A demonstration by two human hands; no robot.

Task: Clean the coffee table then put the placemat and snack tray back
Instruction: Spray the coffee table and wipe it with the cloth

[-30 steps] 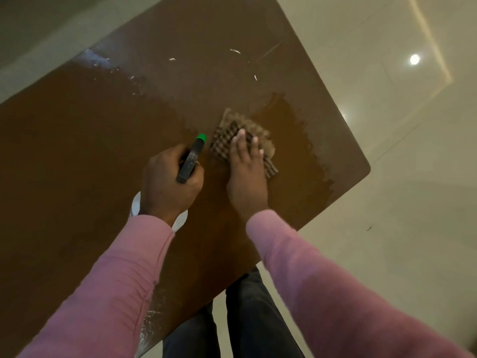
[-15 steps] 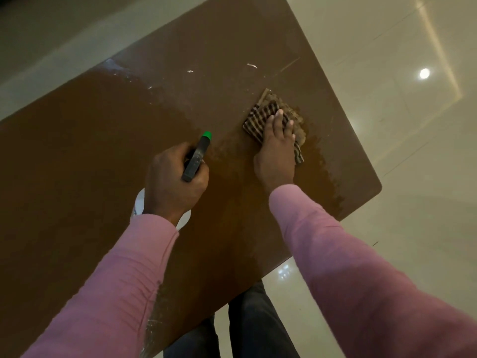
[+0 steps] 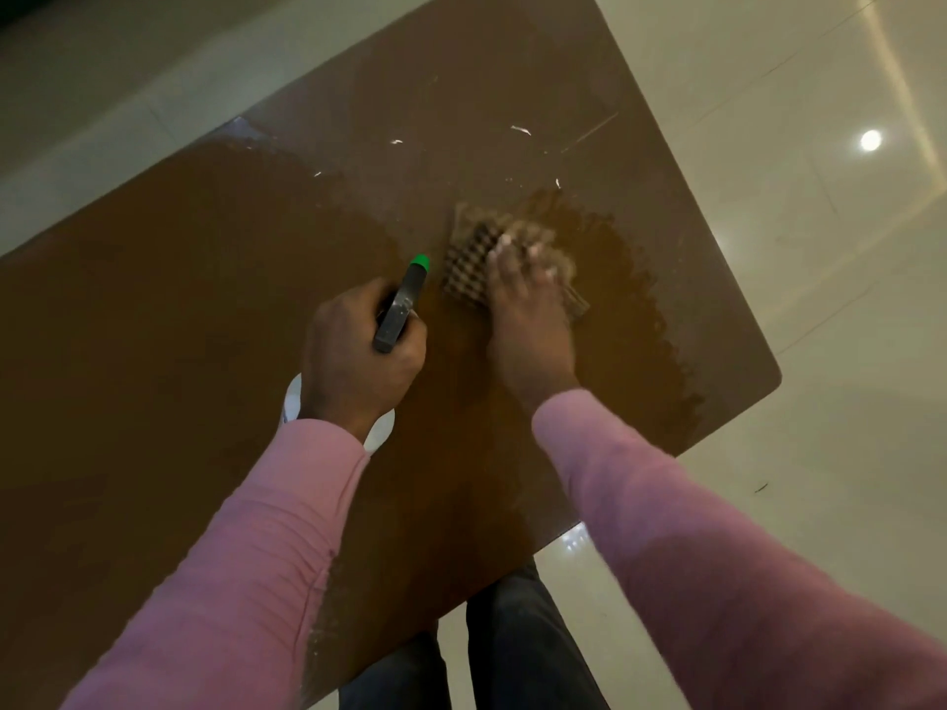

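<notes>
The brown coffee table [image 3: 179,325] fills most of the view, with a darker wet patch across its middle and right side. My right hand [image 3: 528,320] presses flat on a checked cloth [image 3: 466,269] lying on the tabletop; both are blurred by motion. To its left, my left hand [image 3: 358,366] grips a spray bottle [image 3: 402,304] with a dark head and green nozzle tip; its white body shows under my wrist. Neither a placemat nor a snack tray is in view.
Small white specks [image 3: 520,129] lie on the dry far part of the table. Glossy pale floor tiles [image 3: 820,248] surround the table, with a lamp reflection at the right. My dark-trousered legs [image 3: 512,653] stand at the near table edge.
My right hand pushed the cloth away and to the right, then pulled it back toward the spray bottle. The left hand stayed put holding the bottle.
</notes>
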